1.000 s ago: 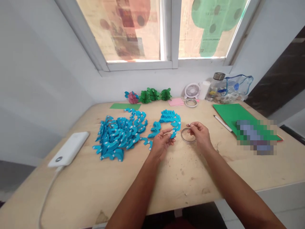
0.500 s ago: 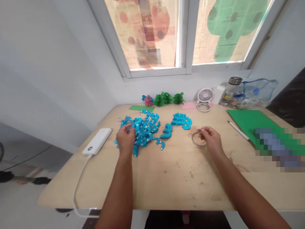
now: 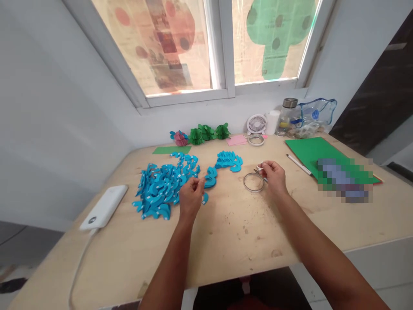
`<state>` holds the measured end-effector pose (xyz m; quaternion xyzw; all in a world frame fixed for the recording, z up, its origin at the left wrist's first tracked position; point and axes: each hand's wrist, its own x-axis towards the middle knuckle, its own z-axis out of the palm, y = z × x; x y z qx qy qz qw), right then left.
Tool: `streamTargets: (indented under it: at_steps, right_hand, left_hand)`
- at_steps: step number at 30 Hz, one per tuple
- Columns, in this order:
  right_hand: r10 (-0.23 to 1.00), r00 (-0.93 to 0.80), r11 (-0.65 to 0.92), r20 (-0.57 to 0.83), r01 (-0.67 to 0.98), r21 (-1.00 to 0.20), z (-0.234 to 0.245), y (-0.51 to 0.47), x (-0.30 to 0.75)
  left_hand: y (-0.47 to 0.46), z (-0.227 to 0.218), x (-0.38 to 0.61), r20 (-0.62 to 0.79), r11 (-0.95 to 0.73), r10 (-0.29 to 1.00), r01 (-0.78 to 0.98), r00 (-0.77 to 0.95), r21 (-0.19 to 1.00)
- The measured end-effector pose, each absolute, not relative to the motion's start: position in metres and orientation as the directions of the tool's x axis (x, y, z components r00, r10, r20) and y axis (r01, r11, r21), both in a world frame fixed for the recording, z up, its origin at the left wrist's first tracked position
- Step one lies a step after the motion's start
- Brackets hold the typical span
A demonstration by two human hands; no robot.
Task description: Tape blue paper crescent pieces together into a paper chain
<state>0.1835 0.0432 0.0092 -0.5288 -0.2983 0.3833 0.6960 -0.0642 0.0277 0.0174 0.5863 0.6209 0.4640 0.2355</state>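
Note:
A heap of curved blue paper pieces (image 3: 161,183) with small white squares on them spreads over the left half of the table. To its right, my left hand (image 3: 191,200) has thumb and fingertips pinched together, and what is between them is too small to make out. Just beyond its fingertips sits a small blue paper stack (image 3: 211,177), with a fanned row of blue pieces (image 3: 229,161) farther back. My right hand (image 3: 274,177) pinches a small white piece (image 3: 260,167). A thin pointed metal tip shows below those fingers, beside a tape ring (image 3: 244,184) lying on the table.
A white power bank (image 3: 108,206) with a cable lies at left. Folded green paper shapes (image 3: 206,132), a small fan (image 3: 257,125) and a bottle (image 3: 285,118) line the wall. A pen (image 3: 298,164) and green sheets (image 3: 314,150) lie at right.
My left hand has left the blue heap and moved right, its fingers now pinched. My right hand has drawn back from the tape ring, still pinching. The view has turned right.

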Motion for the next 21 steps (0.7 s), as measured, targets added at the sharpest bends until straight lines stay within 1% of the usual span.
streamTargets:
  at_steps: [2, 5, 7, 10, 13, 16, 18, 21]
  right_hand:
    - [0.848, 0.530, 0.148, 0.005, -0.228, -0.962, 0.010, 0.043, 0.184]
    - [0.853, 0.522, 0.154, 0.011, -0.231, -0.961, 0.010, 0.043, 0.183]
    - [0.856, 0.516, 0.155, 0.017, -0.227, -0.961, 0.010, 0.042, 0.182]
    - [0.858, 0.513, 0.156, 0.023, -0.219, -0.963, 0.008, 0.043, 0.181]
    - [0.859, 0.511, 0.160, 0.032, -0.209, -0.965, 0.006, 0.043, 0.181]
    - [0.863, 0.503, 0.157, 0.033, -0.206, -0.966, 0.007, 0.043, 0.181]
    - [0.867, 0.498, 0.148, 0.024, -0.212, -0.966, 0.008, 0.043, 0.180]
    - [0.873, 0.487, 0.139, 0.017, -0.215, -0.967, 0.009, 0.042, 0.179]
  left_hand:
    - [0.028, 0.016, -0.069, 0.263, -0.097, 0.951, 0.648, -0.164, 0.756]
    - [0.028, 0.013, -0.077, 0.251, -0.072, 0.963, 0.800, -0.101, 0.595]
    - [0.031, 0.010, -0.077, 0.240, -0.084, 0.970, 0.886, -0.031, 0.456]
    - [0.035, 0.008, -0.069, 0.250, -0.155, 0.964, 0.959, 0.093, 0.238]
    - [0.038, 0.008, -0.059, 0.242, -0.182, 0.958, 0.979, 0.155, 0.093]
    - [0.038, 0.008, -0.055, 0.247, -0.156, 0.959, 0.987, 0.140, 0.046]
    - [0.038, 0.006, -0.055, 0.259, -0.155, 0.957, 0.986, 0.134, 0.064]
    - [0.037, 0.003, -0.058, 0.263, -0.185, 0.953, 0.975, 0.148, 0.122]
